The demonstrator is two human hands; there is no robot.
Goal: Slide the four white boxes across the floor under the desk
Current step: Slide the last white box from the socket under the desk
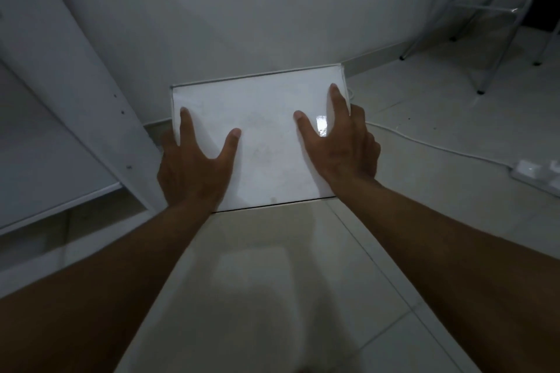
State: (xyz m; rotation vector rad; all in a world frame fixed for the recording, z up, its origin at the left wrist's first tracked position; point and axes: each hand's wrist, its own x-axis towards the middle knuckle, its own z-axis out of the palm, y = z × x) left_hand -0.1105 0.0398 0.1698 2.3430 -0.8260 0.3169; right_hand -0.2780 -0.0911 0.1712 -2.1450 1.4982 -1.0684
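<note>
A white box (260,136) lies flat on the tiled floor (303,266), its far edge touching the foot of the wall (242,9). Only this one box shows. A small glossy patch catches the light on its top near the right side.

Both hands are on it. The left hand (194,166) rests at the near left corner, palm down on the top, thumb splayed toward the middle and forefinger pointing up along the left edge; the other fingers curl over that edge and out of sight. The right hand (339,142) sits at the right side, thumb lying inward across the top, forefinger stretched forward along the right edge, and the rest of the fingers wrapped down over the side. So each grip is wide, spread and pressed flat against the box, hooked over an edge and not closed around it. Both forearms run straight out from the bottom corners of the view, bare and converging on the box.

To the left, just beside the box, a white panel (75,70) slants up, with a few small holes along it and a low shelf (54,206) behind. To the right a white cable (424,142) trails over the tiles to a power strip (533,172). Farther back stands a metal-framed chair (485,9) with a blue seat, well apart from the box.
</note>
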